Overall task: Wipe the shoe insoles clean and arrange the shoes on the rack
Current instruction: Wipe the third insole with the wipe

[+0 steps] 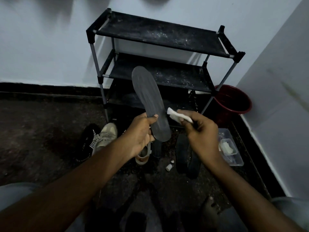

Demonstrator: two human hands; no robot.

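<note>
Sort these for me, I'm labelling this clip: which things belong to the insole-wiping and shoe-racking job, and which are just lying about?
Job: long grey insole in the left hand; crumpled white wipe in the right hand; black three-shelf shoe rack; beige lace-up sneaker; black white-striped shoe.
Lying about: round red plastic bucket; small white cap.

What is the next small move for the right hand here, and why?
Probably press the white wipe flat onto the grey insole and stroke along it. The left hand grips the insole near its lower end, and the right hand pinches the wipe just beside the insole's edge, not yet on its face.
</note>
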